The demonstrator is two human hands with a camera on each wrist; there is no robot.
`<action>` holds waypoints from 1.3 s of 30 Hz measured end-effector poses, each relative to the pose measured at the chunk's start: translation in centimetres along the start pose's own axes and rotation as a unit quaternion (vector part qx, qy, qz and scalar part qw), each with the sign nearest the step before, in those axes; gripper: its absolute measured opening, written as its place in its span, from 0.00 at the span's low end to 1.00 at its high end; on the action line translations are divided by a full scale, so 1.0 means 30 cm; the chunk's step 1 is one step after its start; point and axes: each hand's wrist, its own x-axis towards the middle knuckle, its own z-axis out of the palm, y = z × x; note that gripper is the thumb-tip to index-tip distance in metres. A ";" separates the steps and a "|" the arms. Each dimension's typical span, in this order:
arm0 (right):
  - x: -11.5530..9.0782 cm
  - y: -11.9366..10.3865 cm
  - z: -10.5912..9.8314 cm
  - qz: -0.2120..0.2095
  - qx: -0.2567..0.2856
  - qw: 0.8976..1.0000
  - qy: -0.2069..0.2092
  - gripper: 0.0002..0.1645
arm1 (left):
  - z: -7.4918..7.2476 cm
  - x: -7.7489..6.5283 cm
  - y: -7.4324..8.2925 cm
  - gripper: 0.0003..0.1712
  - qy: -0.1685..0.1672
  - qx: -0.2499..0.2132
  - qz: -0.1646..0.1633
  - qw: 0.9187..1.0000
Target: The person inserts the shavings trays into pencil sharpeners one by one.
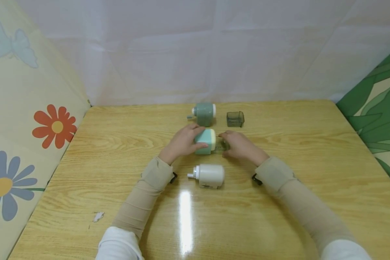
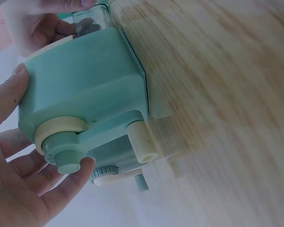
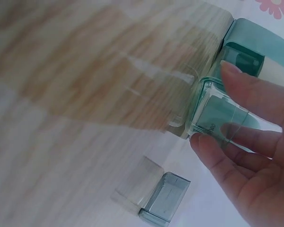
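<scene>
A mint-green crank pencil sharpener (image 1: 204, 141) with a cream face stands mid-table. My left hand (image 1: 183, 141) grips its body from the left, thumb on the near side and fingers round the back; its crank (image 2: 104, 135) faces the left wrist camera. On the other side, my right hand (image 1: 238, 145) pinches a clear shavings drawer (image 3: 217, 113) between thumb and fingers. In the right wrist view the drawer is outside the sharpener's open slot (image 3: 244, 59), close in front of it.
Behind stands a darker green sharpener (image 1: 205, 113), with another clear drawer (image 1: 235, 119) lying apart to its right. A white sharpener (image 1: 212, 175) stands nearer me, crank to the left. A torn white scrap (image 1: 98, 216) marks the table's left front. A white sheet (image 1: 195, 54) hangs behind.
</scene>
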 end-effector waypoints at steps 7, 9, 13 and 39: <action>0.002 0.000 0.004 -0.005 -0.004 1.000 0.002 0.39 | 0.000 0.000 -0.001 0.36 0.001 -0.001 0.001 1.000; 0.003 0.001 0.006 -0.007 -0.005 1.000 0.003 0.39 | 0.000 0.000 -0.001 0.36 0.002 0.000 0.002 1.000; 0.006 0.000 0.008 -0.007 -0.005 1.000 0.002 0.40 | -0.001 -0.001 -0.002 0.36 0.004 -0.003 0.003 1.000; 0.022 -0.017 0.022 -0.031 0.004 0.999 0.018 0.39 | 0.004 0.000 -0.008 0.35 0.004 -0.001 0.004 1.000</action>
